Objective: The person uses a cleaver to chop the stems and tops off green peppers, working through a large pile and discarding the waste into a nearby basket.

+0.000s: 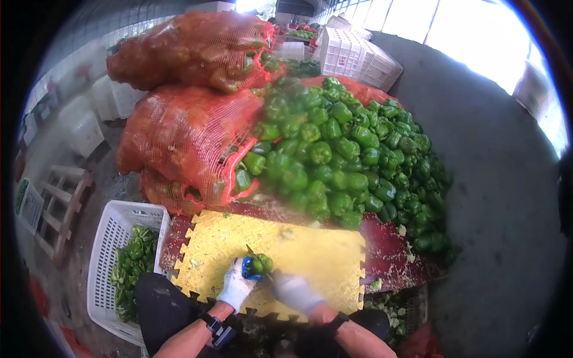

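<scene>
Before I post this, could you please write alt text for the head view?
A person's gloved left hand holds a green pepper above a yellow mat, the blurred right hand close by; beyond are heaped peppers and red mesh sacks.

- Over the yellow mat (322, 247), a hand could pass across the right half and along the strip beyond the held pepper (259, 265).
- The heap of green peppers (358, 155) blocks the way straight ahead, rising from the mat's far edge.
- Stacked mesh sacks (185, 131) wall off the far left.
- Leftward, a path runs over the mat's toothed edge into the open-topped white crate (100, 268); its rim and the left knee (158, 295) stand in the way lower down.
- Right of the mat, scraps litter the red table (385, 241).
</scene>
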The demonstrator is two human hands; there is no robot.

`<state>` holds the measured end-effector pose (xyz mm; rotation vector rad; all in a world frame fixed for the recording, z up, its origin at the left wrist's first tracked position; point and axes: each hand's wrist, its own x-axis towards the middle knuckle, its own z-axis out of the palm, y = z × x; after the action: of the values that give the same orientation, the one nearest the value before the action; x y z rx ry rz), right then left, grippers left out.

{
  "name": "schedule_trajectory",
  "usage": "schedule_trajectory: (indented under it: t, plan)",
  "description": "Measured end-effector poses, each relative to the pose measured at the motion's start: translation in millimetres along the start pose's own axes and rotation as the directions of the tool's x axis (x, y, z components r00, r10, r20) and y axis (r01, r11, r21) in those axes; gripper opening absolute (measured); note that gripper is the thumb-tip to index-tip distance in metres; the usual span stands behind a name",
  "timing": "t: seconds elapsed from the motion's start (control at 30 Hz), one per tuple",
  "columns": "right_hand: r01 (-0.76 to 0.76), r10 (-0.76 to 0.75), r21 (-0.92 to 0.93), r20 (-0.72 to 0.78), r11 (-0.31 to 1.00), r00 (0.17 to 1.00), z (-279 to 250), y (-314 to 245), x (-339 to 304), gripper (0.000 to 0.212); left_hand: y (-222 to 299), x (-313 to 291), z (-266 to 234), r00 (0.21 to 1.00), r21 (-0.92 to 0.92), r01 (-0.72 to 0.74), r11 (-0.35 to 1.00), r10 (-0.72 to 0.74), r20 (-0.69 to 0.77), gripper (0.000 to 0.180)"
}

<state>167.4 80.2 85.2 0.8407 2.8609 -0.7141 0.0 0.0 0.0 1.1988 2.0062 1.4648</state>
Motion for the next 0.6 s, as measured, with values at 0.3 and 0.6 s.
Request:
schedule_trajectory:
  t: [0.3,0.6]
  plan:
    - [0.005,0.187,0.453,-0.377,0.892,0.907,9.4,57.5,-21.1,0.021,70.7,11.2,-7.0,0.997,0.318,-0.068,0.946,0.055,0.052,0.048]
    - [0.310,0.690,0.914,-0.401,0.261,0.602,-111.4,63.5,-78.2,0.013,124.3,114.5,75.5,0.926,0.270,-0.367,0.890,0.378,0.011,0.056]
